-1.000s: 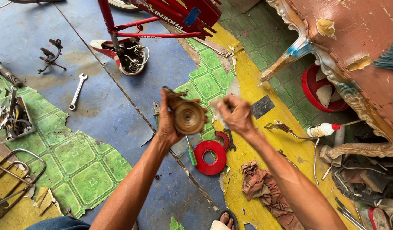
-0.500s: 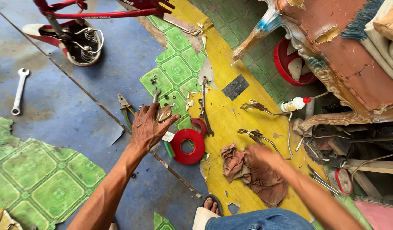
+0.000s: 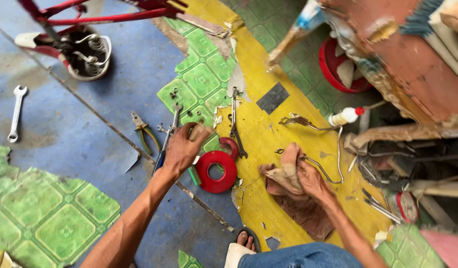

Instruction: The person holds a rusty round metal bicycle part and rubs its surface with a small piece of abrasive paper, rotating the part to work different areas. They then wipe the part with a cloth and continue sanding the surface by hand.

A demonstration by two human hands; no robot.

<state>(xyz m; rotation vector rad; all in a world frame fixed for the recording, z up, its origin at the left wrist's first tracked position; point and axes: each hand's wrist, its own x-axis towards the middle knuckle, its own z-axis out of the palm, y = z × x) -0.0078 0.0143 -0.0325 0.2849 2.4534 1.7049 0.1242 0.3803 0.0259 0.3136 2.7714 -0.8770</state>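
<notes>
Left hand pressing down on the floor beside a red disc, right hand gripping a brown rag, pliers lying left, wrench lying far left

- I note the rag under the right hand: brown cloth, matt, crumpled.
- Red disc: glossy plastic.
- Spanner: bare metal, dull shine.
- Floor: worn, peeling vinyl.

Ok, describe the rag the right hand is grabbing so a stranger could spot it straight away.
Start at the yellow strip of floor that runs between the green patterned tiles and the clutter on the right. Near its lower end, right of the red ring, lies the rag under the right hand. It is the only soft, crumpled brown cloth among hard metal tools.
</notes>
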